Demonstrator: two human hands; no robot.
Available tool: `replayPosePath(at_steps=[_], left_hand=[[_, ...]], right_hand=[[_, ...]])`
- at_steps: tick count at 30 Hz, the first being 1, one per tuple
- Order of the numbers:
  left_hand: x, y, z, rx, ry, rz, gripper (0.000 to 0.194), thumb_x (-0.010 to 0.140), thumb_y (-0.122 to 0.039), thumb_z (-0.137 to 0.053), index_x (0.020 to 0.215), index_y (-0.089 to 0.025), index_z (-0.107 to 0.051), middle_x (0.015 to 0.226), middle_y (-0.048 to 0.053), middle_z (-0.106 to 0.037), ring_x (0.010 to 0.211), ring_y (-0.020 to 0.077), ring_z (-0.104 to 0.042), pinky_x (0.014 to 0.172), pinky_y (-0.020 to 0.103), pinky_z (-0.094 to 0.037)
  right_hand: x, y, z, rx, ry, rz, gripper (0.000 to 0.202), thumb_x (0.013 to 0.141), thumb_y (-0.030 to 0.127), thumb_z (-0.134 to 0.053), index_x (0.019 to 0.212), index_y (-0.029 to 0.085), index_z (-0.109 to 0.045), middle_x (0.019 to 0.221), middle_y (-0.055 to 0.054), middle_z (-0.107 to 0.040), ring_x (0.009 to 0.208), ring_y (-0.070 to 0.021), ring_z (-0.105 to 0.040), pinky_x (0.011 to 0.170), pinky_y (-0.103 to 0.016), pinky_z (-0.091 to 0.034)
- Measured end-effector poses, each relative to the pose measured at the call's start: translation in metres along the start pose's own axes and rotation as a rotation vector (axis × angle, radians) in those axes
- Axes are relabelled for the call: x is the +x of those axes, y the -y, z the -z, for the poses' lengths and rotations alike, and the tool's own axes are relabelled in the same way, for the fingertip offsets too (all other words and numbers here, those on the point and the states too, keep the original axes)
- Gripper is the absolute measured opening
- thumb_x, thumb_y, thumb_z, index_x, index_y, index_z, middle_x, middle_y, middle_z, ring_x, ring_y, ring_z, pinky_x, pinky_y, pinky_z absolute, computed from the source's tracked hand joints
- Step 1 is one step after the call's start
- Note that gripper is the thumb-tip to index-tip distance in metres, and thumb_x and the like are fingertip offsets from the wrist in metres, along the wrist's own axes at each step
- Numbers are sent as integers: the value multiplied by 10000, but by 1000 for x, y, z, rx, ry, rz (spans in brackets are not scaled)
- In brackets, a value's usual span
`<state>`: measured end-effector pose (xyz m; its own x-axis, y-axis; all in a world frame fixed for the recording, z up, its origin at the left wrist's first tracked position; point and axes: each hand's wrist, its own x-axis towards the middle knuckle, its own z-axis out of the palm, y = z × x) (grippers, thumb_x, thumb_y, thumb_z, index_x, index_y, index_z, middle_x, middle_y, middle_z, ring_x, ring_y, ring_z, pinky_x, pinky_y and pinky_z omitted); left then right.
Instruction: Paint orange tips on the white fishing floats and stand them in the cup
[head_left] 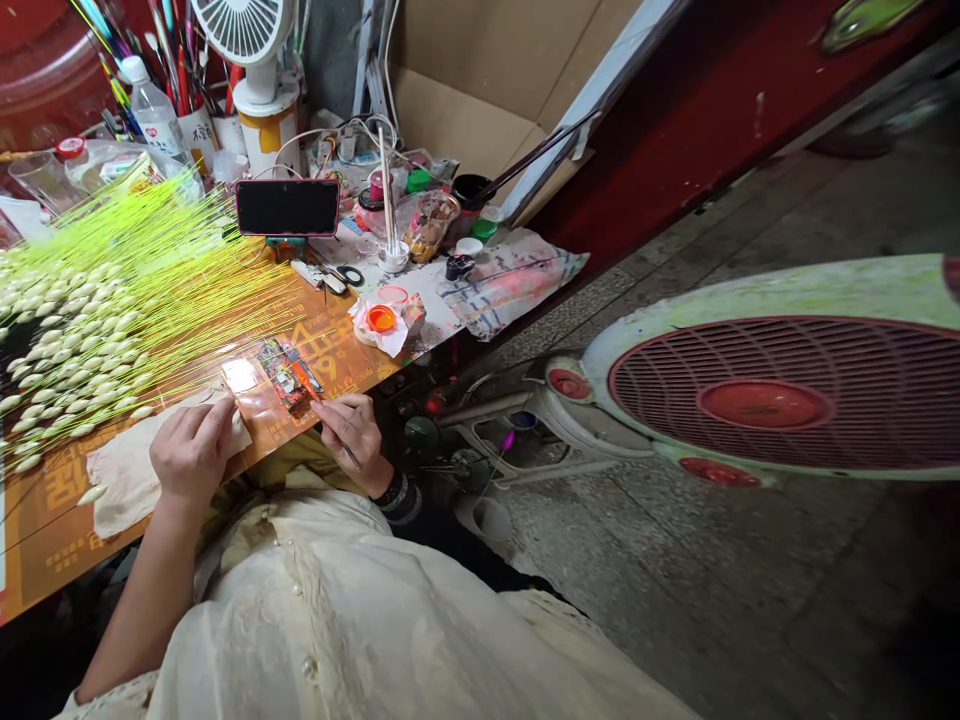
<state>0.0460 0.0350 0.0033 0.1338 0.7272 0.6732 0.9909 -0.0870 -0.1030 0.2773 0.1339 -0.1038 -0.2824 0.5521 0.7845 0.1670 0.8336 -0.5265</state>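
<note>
My right hand (351,438) is closed around a thin paintbrush (306,380). Its orange-coated end lies over a small paint-smeared block (282,372), and whether they touch I cannot tell. My left hand (193,445) is pinched shut above a pale stained cloth (124,470); whatever sits between those fingertips is too small to make out. Left of it, many cream, bud-shaped pieces (82,365) rest in rows on thin yellow-green stems (187,260). An open pot of orange paint (381,319) stands on crumpled tissue beyond my right hand.
A phone (288,208) stands propped up behind scissors (349,275) and a cutter (307,273). Farther back are a small white fan (259,85), a water bottle (155,110) and several brushes and paint pots. A large fan (757,400) occupies the floor at right.
</note>
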Motion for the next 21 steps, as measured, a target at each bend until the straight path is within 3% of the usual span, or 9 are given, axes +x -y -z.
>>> replayPosePath(at_steps=[4,10,16,21], left_hand=[[-1,0,-1,-6,7,15,203,949,-202,-654,1142,-210,-717,876,53,-749,765,160,-659,745,286,-470],[-2,1,-1,-11,24,45,204,954,-214,-644,1141,-230,-726,882,54,-754,777,161,-674,743,289,-471],[1,0,0,-5,3,12,188,945,-198,-657,1121,-212,-722,870,51,-749,773,160,-663,742,286,-469],[0,0,0,2,8,28,210,955,-217,-639,1146,-225,-725,876,52,-753,775,160,-669,757,284,-479]], right_hand=[[2,1,0,17,-32,31,446,1000,229,-561,1435,328,-580,1196,-59,-747,1047,-228,-651,922,-442,-560],[2,1,1,-49,-9,-35,375,1010,255,-527,1363,304,-645,1160,-80,-741,1034,-241,-654,913,-466,-584],[9,4,4,-68,-96,-13,425,1000,190,-533,1408,287,-600,1134,-85,-737,1018,-234,-660,884,-445,-592],[10,5,5,-52,-83,-55,426,1002,188,-527,1408,293,-600,1130,-78,-742,1022,-231,-666,905,-445,-585]])
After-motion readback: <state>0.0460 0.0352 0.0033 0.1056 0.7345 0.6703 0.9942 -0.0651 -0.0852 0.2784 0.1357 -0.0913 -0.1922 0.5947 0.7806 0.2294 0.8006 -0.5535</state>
